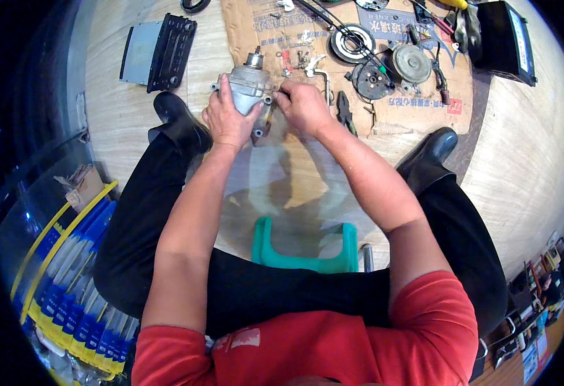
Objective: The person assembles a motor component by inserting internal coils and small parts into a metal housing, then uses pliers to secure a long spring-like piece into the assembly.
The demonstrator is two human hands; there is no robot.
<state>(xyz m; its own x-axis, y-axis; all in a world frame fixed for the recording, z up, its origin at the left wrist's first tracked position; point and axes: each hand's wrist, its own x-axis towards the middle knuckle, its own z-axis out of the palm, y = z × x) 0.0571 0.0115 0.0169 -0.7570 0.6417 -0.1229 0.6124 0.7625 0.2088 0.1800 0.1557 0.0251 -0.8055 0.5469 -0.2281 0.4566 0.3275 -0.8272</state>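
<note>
Presently holds a grey metal housing [249,78] with the left hand [227,119], spread wide over the near part of its body. Located at the near left part of a cardboard sheet [417,119], between two black boots [177,119], with a short shaft pointing away. Applies the right hand [304,108] at the right side of the same housing, with thumb and index finger drawn narrow together; cannot tell from this angle about any small part between them.

Found crowding the right hand: a bent metal rod [326,87] just beyond the knuckles and dark pliers [344,110] just to the right. Noted farther right on the cardboard: a black ring [352,44], a disc with holes [372,82] and a round metal canister [412,63], all close together. Recorded at the far right, a black box [506,42]; at the far left, a black-fronted unit [171,55], well apart from the left hand. Observed nearer the body: a green stool [304,262] and, at lower left, a yellow rack [34,283] of blue packets [82,318].
</note>
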